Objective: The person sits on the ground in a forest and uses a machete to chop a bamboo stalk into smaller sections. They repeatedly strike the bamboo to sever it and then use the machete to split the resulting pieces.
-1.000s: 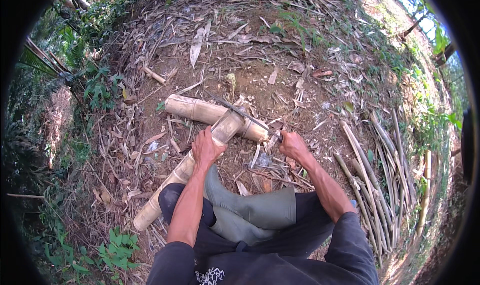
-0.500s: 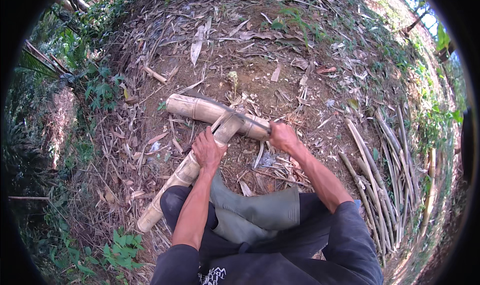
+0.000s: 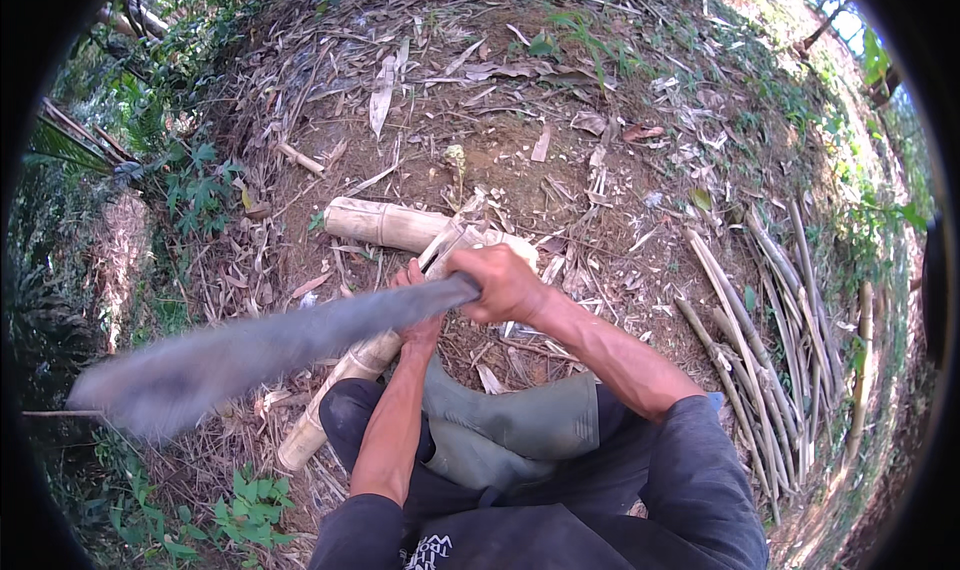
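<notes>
My right hand (image 3: 500, 284) is closed around the handle of a machete (image 3: 270, 352). Its long dark blade is raised and smeared by motion, and reaches far to the left across my left forearm's line. Below the blade, my left hand (image 3: 424, 332) grips a slanted bamboo pole (image 3: 312, 432); the blade covers part of that hand. The pole's upper end has a slot or split in it and rests on a thicker bamboo log (image 3: 385, 223) lying crosswise on the ground. The pole's lower end lies beside my knee.
My green rubber boots (image 3: 530, 415) are close behind the pole. A pile of thin cut sticks (image 3: 745, 365) lies to the right. Dry leaves and bamboo chips litter the soil. Green plants (image 3: 245, 505) grow at the left.
My right hand has lifted the machete off the bamboo and swung it up and left, toward me. My left hand stays on the pole.
</notes>
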Tool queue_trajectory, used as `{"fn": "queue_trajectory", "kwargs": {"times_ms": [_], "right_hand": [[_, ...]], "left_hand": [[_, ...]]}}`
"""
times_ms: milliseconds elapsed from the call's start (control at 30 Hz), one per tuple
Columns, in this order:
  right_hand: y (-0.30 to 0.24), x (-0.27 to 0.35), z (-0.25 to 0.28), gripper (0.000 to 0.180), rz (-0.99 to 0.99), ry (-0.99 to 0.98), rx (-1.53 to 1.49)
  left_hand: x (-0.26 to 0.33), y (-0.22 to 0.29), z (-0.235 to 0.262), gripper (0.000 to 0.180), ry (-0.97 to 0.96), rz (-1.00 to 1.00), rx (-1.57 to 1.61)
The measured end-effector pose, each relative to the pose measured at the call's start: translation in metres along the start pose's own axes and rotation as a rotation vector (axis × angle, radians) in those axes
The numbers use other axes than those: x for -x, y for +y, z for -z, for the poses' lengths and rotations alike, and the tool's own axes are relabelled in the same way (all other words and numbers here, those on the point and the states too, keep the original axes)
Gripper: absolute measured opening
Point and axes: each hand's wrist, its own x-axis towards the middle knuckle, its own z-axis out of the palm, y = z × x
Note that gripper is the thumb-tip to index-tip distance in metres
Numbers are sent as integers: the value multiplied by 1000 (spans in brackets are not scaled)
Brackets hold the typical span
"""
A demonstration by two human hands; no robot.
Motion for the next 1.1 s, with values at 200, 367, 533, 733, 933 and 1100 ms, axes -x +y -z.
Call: {"fn": "queue_trajectory", "kwargs": {"times_ms": [200, 367, 533, 733, 933, 1100], "right_hand": [[94, 133, 37, 25, -922, -339, 260], [95, 130, 34, 21, -977, -303, 119], [75, 127, 25, 24, -984, -192, 194], [58, 111, 28, 18, -685, -168, 375], [-60, -33, -12, 32, 77, 99, -10], [70, 79, -3, 23, -595, -167, 235]], "left_hand": [[-6, 31, 38, 97, -112, 151, 63], [-37, 2, 53, 97, -442, 179, 381], [-48, -11, 68, 95, -613, 187, 552], [-36, 5, 57, 88, -429, 164, 377], [5, -54, -23, 77, -259, 111, 604], [-28, 1, 37, 79, -279, 83, 462]]}}
